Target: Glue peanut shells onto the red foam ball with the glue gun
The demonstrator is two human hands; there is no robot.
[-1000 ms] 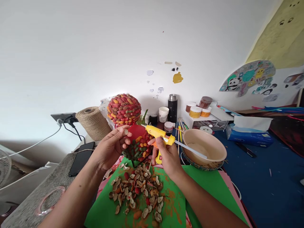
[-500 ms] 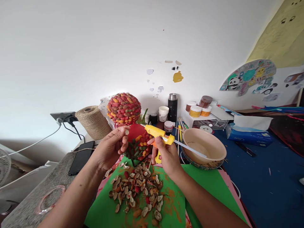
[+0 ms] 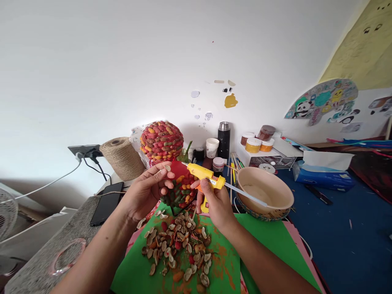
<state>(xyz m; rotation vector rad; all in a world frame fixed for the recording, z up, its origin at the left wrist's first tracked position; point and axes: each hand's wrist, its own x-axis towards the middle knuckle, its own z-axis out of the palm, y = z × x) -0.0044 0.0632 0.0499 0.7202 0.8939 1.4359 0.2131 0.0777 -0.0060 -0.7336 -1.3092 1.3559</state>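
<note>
1. Got the shell half (image 3: 167,168) pinched between thumb and fingertip of the left hand (image 3: 145,190), nice. Grip just the edges, skin clear of the heat.
2. Got the glue gun (image 3: 200,170) wrapped in the fingers of the right hand (image 3: 216,204), nozzle (image 3: 184,163) near the shell half, not touching. Squeeze gently, no rushing.
3. Watch for drips on the partly covered red form (image 3: 177,168) just beyond both hands.
</note>
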